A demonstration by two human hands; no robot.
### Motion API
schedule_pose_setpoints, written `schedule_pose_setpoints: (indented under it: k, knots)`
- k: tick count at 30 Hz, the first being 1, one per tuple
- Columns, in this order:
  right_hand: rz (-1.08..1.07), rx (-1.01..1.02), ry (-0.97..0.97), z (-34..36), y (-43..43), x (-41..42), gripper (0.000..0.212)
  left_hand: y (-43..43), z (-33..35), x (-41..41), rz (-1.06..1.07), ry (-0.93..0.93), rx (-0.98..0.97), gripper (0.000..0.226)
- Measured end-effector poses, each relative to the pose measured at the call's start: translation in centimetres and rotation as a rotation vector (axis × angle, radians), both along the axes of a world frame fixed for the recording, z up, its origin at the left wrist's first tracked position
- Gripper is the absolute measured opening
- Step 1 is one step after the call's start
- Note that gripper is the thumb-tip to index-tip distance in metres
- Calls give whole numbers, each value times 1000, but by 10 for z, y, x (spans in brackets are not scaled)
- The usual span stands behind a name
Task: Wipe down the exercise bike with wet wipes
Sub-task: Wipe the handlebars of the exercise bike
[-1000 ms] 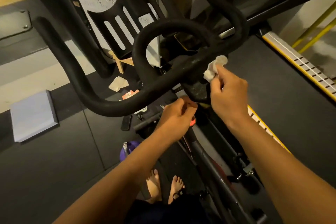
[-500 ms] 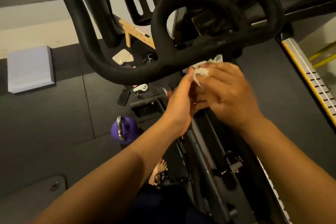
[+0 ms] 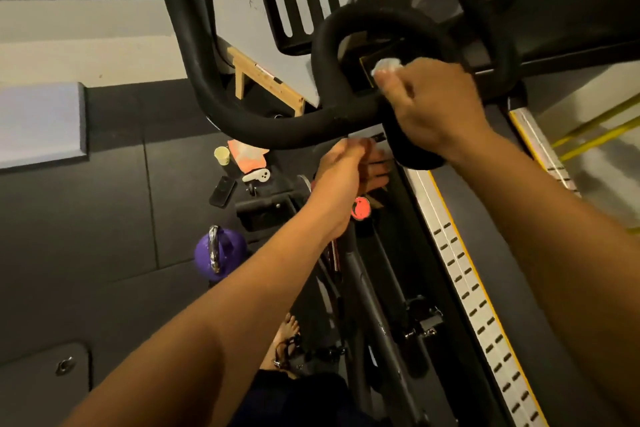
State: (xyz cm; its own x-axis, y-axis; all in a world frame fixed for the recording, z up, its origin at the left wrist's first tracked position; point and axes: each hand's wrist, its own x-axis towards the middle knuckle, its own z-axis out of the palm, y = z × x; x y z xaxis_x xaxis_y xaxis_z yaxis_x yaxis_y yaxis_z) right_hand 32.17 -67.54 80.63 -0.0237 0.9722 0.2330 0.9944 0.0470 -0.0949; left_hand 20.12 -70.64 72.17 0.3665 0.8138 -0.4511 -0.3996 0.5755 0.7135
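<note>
The exercise bike's black padded handlebar (image 3: 277,128) curves across the upper middle of the head view, with a looped bar (image 3: 325,45) above it. My right hand (image 3: 436,107) reaches over the handlebar's centre and pinches a crumpled white wet wipe (image 3: 386,66) against the small dark console inside the loop. My left hand (image 3: 349,170) sits just below the handlebar with its fingers loosely spread, holding nothing that I can see. Under it is the bike's red knob (image 3: 360,208) and the dark frame (image 3: 374,315) running down toward my feet.
On the dark rubber floor at left lie a purple kettlebell (image 3: 220,253), a black phone (image 3: 222,191), a small cup (image 3: 222,156), an orange packet (image 3: 249,158) and a white object (image 3: 256,176). A treadmill edge with a yellow stripe (image 3: 464,270) runs along the right. A slotted black holder (image 3: 298,0) stands ahead.
My right hand has moved up and forward with the wipe, from the handlebar's centre to the console inside the loop. My left hand has let go of the wipe and dropped below the bar.
</note>
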Motion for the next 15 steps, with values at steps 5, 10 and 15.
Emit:
schedule_pose_setpoints:
  k: [5,10,15]
  knots:
    - [196,-36,2,-4,-12,-5,38,6,-4,-8,33,-78,-90,20]
    - [-74,46,123,-3,-18,33,36,-23,-3,-14,-108,-93,-91,18]
    - [-103,238,213,-37,-37,-2,32,-40,-6,-24,-147,-97,-151,31]
